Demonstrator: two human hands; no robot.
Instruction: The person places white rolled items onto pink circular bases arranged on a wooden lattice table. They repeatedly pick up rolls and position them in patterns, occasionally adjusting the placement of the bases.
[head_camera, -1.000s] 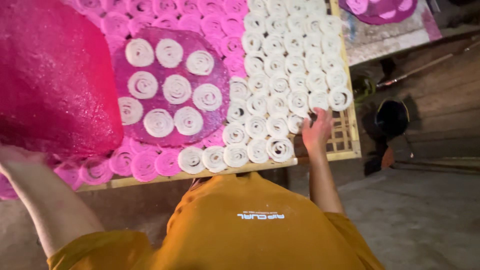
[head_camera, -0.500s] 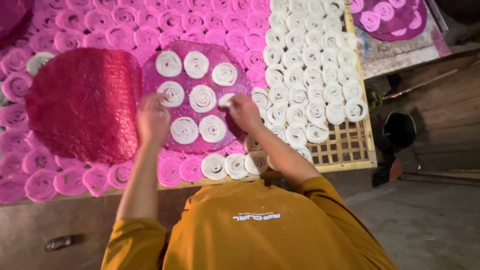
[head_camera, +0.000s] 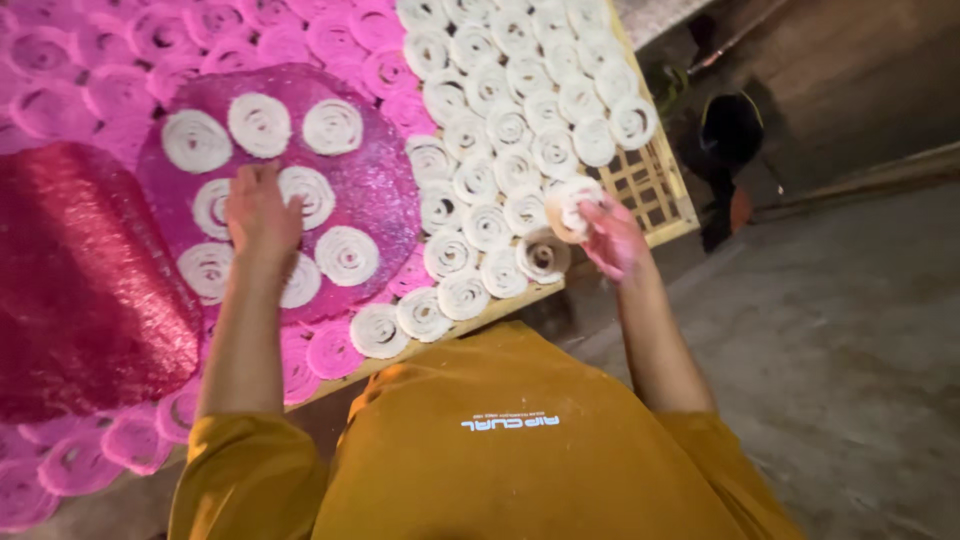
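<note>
White coil (head_camera: 566, 205) now sits pinched in the right hand (head_camera: 612, 240), lifted off the rack's (head_camera: 655, 190) near right corner; half a second ago that hand was over the purple disc (head_camera: 370, 190) at a coil there. The left hand (head_camera: 258, 212) was at the disc's left edge; now it lies flat and open on the disc's middle, fingers spread over the white spirals, gripping nothing. The view has also swung right, so the red disc (head_camera: 85, 290) is pushed to the left edge and more floor (head_camera: 850, 330) shows on the right.

The slatted wooden rack holds rows of white coils (head_camera: 510, 130) on its right part and pink coils (head_camera: 120, 60) on its far left and near left. The purple disc lies on the pink ones and carries eight or so white spirals (head_camera: 258, 122), three along its far side. The red disc, left of it, is bare.
</note>
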